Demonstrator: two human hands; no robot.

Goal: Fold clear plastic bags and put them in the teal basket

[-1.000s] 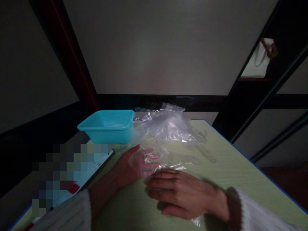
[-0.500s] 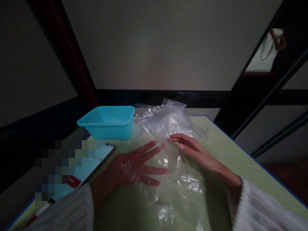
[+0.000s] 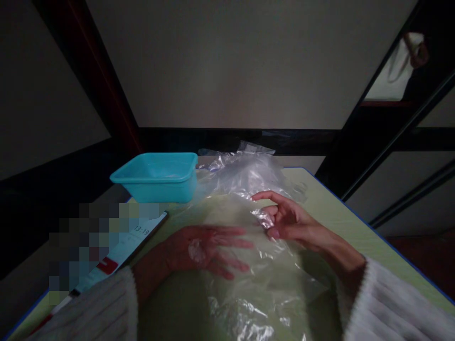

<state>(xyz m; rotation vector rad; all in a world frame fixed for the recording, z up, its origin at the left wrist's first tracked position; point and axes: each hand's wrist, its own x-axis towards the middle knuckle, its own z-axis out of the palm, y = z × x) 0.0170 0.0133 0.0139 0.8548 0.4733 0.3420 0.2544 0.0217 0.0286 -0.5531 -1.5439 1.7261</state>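
The right hand [image 3: 289, 220] pinches a gathered fold of clear, thin, crinkled plastic film [image 3: 256, 303] between thumb and curled fingers, with the index finger stretched out above the fold. The left hand [image 3: 211, 251] is spread wide, its fingers pointing to the right and seen through the film that lies over them; it grips nothing. The film hangs between the hands and runs down toward the near side, past the lower border of the view.

Just beyond the fingers, a heaped, shiny pile of clear plastic [image 3: 249, 175] sits at the far edge of the pale green tabletop [image 3: 330, 208]. To its left, close by, stands a turquoise rectangular plastic basin [image 3: 163, 189] with a flared rim. A flat phone with a lit screen [image 3: 128, 248], partly pixelated, lies slantwise beside the left forearm, leaving that side tight.

On the right, a strip of bare tabletop runs between the right forearm and the blue edge trim [image 3: 355, 214], giving more room there. Behind the table rises a broad grey panel [image 3: 227, 71].
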